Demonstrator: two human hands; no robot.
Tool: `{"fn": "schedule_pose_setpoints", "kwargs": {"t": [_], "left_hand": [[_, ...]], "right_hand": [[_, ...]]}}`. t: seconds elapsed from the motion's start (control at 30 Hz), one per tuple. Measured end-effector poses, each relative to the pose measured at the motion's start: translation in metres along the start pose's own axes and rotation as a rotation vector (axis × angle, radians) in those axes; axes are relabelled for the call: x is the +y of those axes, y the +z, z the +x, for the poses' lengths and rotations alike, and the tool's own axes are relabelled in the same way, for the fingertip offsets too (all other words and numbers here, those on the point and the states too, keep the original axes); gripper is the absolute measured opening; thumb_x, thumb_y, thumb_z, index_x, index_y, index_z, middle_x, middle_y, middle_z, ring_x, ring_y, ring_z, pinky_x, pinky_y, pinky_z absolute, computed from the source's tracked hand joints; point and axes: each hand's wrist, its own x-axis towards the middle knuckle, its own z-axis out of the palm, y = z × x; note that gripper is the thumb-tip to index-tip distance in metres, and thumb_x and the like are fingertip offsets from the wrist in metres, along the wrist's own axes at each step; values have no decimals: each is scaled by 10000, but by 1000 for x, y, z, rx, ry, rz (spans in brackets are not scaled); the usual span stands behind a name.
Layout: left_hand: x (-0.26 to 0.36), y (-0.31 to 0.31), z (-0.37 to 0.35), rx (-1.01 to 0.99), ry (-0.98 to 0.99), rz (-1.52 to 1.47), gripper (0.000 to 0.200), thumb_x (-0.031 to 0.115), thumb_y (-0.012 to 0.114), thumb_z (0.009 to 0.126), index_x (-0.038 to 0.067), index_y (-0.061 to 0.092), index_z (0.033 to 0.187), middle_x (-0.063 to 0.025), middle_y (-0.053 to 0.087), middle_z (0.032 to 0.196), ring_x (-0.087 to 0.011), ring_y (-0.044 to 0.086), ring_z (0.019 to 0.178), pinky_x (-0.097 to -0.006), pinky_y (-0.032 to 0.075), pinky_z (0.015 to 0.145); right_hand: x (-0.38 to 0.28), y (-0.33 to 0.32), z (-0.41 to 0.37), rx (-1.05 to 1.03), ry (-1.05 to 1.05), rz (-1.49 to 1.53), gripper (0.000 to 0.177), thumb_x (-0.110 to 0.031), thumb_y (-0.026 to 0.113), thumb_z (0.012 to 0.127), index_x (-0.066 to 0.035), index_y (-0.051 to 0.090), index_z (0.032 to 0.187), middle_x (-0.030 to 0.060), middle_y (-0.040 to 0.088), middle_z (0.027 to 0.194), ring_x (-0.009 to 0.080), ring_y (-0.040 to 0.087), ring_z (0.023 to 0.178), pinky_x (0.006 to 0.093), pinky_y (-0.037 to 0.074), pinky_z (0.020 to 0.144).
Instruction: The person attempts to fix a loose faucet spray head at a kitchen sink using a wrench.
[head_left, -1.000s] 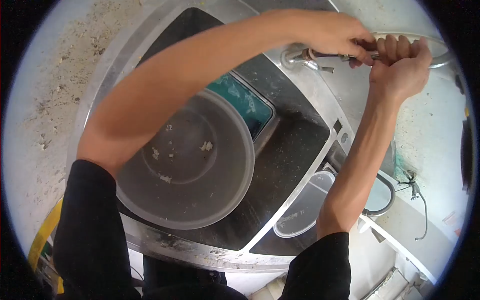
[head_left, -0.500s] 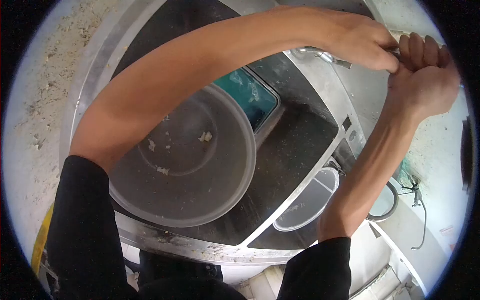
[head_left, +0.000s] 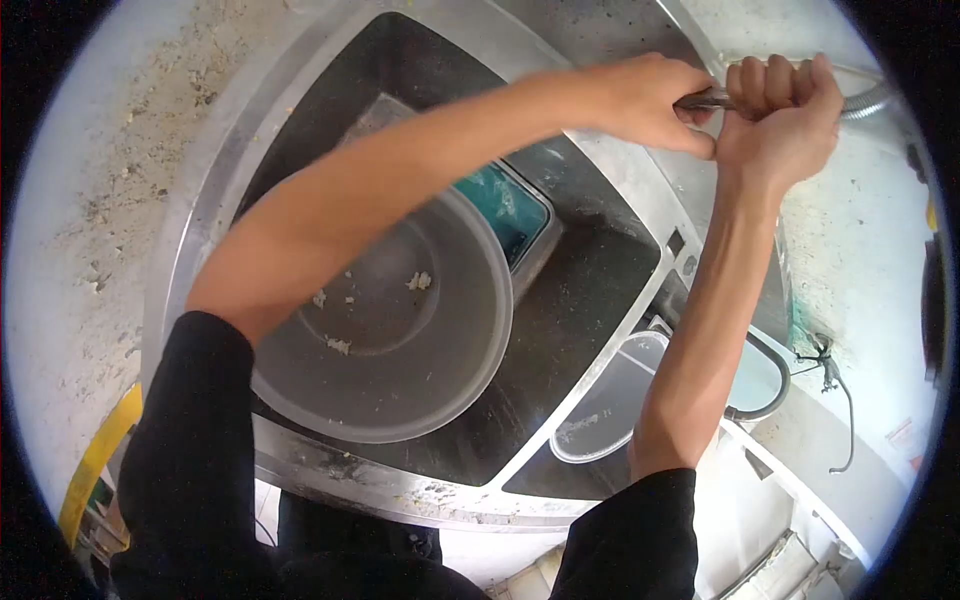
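Both hands are at the upper right, on a metal hose [head_left: 866, 103] whose ribbed flexible part runs off to the right. My right hand [head_left: 785, 115] wraps its fingers round the hose. Just left of it, my left hand [head_left: 660, 100] pinches the smooth dark metal end between thumb and fingers. My left forearm stretches across a large grey plastic basin [head_left: 400, 400] standing in the sink [head_left: 555, 340]. A few pale food scraps [head_left: 419, 281] lie on the basin's floor.
A teal-bottomed rectangular container [head_left: 510, 210] sits behind the basin. In the smaller sink compartment on the right is a clear round-rimmed container [head_left: 605, 405]. A black-rimmed round vessel [head_left: 765, 380] stands beyond my right forearm. Stained wall surface [head_left: 140, 150] lies to the left.
Both hands have moved left together with the hose, and more of its ribbed part shows. The metal fitting by the sink's back rim is now hidden behind my left arm.
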Motion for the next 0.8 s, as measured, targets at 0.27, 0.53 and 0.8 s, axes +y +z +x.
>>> {"fn": "schedule_pose_setpoints", "kwargs": {"t": [0.27, 0.53, 0.8], "left_hand": [[-8, 42, 19, 569, -41, 171, 202, 198, 682, 693, 19, 653, 602, -221, 601, 616, -437, 628, 642, -490, 504, 608], [-10, 37, 17, 535, -23, 170, 174, 199, 673, 669, 27, 665, 644, -228, 602, 643, -433, 618, 653, -500, 496, 609], [-9, 28, 9, 436, -55, 160, 211, 190, 675, 744, -2, 638, 663, -231, 594, 636, -414, 591, 597, -446, 460, 568]], "right_hand": [[6, -10, -1, -45, -40, 124, 490, -174, 559, 953, -164, 227, 594, -31, 159, 494, 98, 115, 444, 320, 130, 438], [9, -3, 0, 56, -2, -20, 470, -241, 497, 963, -153, 191, 618, -14, 151, 531, 121, 108, 497, 337, 133, 483], [14, -2, -1, 84, 23, 129, 433, -141, 506, 965, -134, 250, 617, -22, 197, 515, 103, 128, 456, 335, 116, 464]]}}
